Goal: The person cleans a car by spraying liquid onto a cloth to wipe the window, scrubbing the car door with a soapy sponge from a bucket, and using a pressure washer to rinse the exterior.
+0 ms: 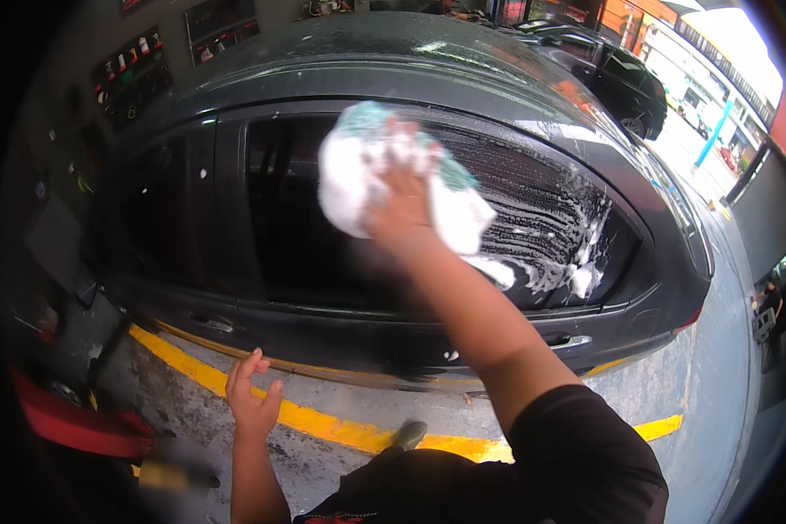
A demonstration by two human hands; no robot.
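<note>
A dark car [268, 340] stands side-on before me. My right hand [403, 190] presses a soapy white and teal wash cloth or mitt [347, 177] against its side glass; motion blurs both, and thick foam covers much of the cloth. Streaks of suds run over the window [530, 209] to the right of the hand, with a thicker clump of foam [584, 280] near the glass's lower right corner. Low at the left, my left hand [254, 396] is raised in front of the lower door, fingers apart and slightly curled, holding nothing.
A yellow floor line [334, 429] crosses the concrete beside the car. Something red [85, 419] stands at lower left. Wall racks with bottles [131, 65] hang at upper left. Another dark car [602, 72] is parked beyond, and a person [769, 301] is at far right.
</note>
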